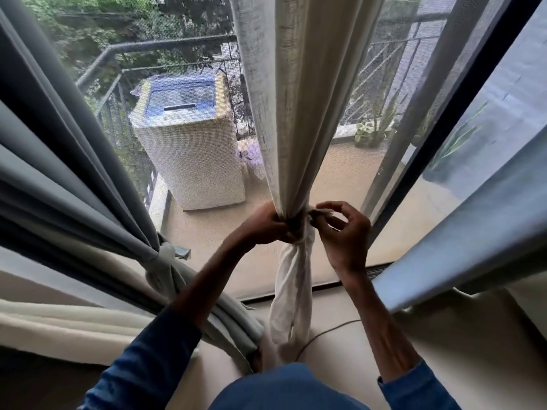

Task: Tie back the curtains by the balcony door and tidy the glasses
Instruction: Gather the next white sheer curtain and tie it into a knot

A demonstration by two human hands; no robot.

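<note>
Balcony door, centre: the pale sheer curtain (296, 113) hangs gathered into one tight vertical bunch, long axis running straight up and down, pinched at a waist w/ its loose tail (291, 294) dropping to the near floor. The left hand (270, 224) is clenched on the bunch from the left, while the right hand (340, 232), just right of it, pinches a short end of the tie (321, 213) betw. thumb and forefinger, other fingers curled loose. Both hands sit level at the waist, so the pull likely runs sideways across the curtain's axis; at left the grey curtain (74, 173) is already knotted back, no glasses in view.
</note>
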